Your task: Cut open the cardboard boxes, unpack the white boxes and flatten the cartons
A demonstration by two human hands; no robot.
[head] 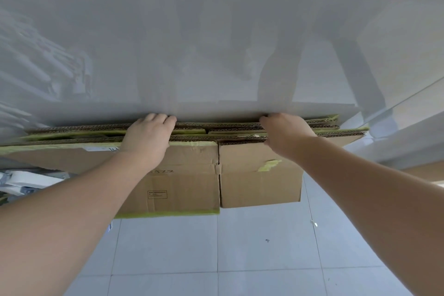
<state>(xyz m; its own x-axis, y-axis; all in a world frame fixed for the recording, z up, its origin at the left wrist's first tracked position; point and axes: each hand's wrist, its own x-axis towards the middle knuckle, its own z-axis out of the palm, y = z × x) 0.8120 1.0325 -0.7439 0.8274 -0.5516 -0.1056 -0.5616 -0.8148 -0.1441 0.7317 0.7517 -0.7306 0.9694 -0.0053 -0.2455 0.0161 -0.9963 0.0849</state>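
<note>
Your left hand [147, 140] and right hand [287, 136] curl their fingers over the top edge of the flattened cartons [216, 170] standing on the floor [240, 247] against the wall [216, 43]; they look light, stiff but floppy together, so grip the stack wide.

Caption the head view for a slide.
Both hands, left hand and right hand, grip flattened cartons standing against a glossy wall.
</note>
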